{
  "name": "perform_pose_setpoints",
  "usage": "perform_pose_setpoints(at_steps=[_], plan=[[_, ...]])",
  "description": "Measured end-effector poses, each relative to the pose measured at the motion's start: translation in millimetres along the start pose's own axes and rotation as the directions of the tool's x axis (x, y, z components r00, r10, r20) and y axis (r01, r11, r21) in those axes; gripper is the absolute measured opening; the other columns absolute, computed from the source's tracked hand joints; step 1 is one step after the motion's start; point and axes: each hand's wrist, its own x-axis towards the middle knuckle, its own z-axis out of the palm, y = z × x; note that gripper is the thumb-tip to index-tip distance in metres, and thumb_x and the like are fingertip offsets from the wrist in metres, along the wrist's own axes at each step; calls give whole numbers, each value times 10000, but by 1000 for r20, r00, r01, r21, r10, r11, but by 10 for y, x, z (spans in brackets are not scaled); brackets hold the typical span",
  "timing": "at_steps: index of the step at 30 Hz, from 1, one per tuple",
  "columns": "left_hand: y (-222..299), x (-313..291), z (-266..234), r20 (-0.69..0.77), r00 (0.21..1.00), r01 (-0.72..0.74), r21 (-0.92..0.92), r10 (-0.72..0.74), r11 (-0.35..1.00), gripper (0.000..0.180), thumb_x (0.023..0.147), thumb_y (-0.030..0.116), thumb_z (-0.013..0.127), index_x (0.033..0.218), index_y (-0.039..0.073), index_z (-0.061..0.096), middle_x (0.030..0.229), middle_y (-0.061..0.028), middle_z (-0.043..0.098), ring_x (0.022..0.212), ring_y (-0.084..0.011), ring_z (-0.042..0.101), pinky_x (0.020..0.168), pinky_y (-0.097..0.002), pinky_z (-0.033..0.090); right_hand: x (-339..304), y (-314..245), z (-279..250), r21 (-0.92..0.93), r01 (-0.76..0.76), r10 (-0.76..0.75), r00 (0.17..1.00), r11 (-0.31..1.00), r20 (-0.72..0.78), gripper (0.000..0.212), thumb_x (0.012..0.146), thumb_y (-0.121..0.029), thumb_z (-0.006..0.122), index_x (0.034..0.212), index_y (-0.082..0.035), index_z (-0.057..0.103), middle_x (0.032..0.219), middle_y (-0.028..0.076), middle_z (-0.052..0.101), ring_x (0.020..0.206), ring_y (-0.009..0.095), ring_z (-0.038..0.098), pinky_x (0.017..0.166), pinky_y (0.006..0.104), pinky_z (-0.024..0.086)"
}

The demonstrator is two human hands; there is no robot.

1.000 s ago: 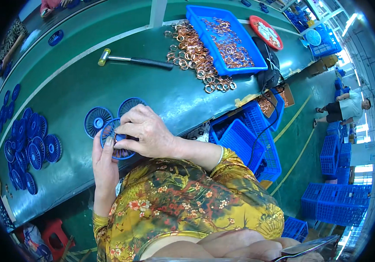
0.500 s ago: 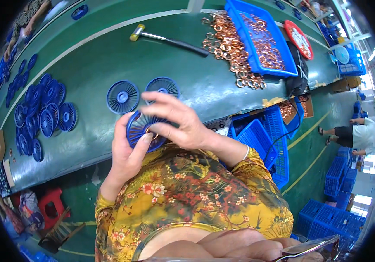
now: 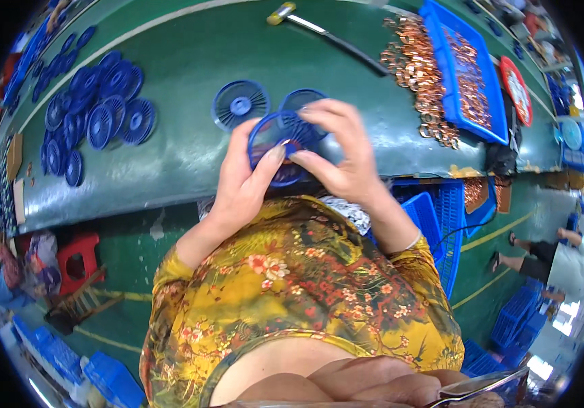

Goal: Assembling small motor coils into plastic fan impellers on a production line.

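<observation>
Over the bench's near edge, a blue ribbed plastic wheel [image 3: 262, 139] is held between my two hands. My left hand [image 3: 245, 178] grips its left rim, the thumb pressed near the hub. My right hand [image 3: 346, 153] closes on the right side, fingers over the far rim and thumb tip beside the hub. A copper glint, likely a ring [image 3: 293, 145], shows at the hub between the thumbs, mostly hidden. Just beyond lie two similar items: one blue wheel [image 3: 240, 105] flat on the bench, and another wheel [image 3: 303, 99] partly covered by my right fingers.
A heap of blue wheels [image 3: 101, 102] lies left on the green bench [image 3: 190, 41]. At the far side rests a mallet [image 3: 329, 35]. Loose copper rings [image 3: 418, 64] spill beside a blue tray [image 3: 452, 95]; a red round tray [image 3: 515, 88] stands farther right. Blue crates [image 3: 449, 231] sit below.
The view has shifted, so the bench appears higher and farther right. My right thumb and fingers have settled onto the wheel, which both hands still hold.
</observation>
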Motion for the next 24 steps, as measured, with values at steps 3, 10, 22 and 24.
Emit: perform_pose_setpoints(at_steps=[3, 10, 22, 24], plan=[[-52, 53, -16, -34, 997, -62, 44, 64, 997, 355, 976, 171, 498, 1268, -1, 392, 1047, -73, 578, 929, -108, 553, 844, -264, 456, 43, 38, -53, -145, 253, -225, 956, 956, 186, 300, 665, -138, 773, 927, -92, 635, 883, 47, 576, 821, 244, 563, 754, 370, 428], [-85, 53, -21, -81, 995, -51, 22, 52, 998, 347, 997, 241, 476, 1232, -6, 410, 1036, -59, 559, 937, -96, 515, 844, -259, 443, 13, 84, 48, -239, 356, -347, 934, 903, 81, 227, 692, -129, 768, 819, -76, 588, 813, 57, 583, 720, 246, 566, 679, 378, 447], [-56, -5, 20, -122, 990, -108, -319, 72, 942, 430, 935, 47, 530, 1309, 6, 322, 1155, -80, 513, 1043, -112, 524, 921, -285, 457, -82, -10, 122, -224, 267, -286, 956, 937, -57, 212, 765, -113, 760, 836, -58, 568, 772, 66, 618, 669, 234, 572, 640, 350, 464], [-31, -2, 23, -81, 993, -110, -320, 88, 941, 507, 893, -34, 543, 1328, 12, 288, 1206, -92, 492, 1090, -132, 516, 961, -307, 443, -61, -47, 149, -252, 305, -332, 941, 919, -71, 205, 758, -96, 761, 840, -61, 577, 781, 61, 624, 671, 229, 577, 638, 348, 463]])
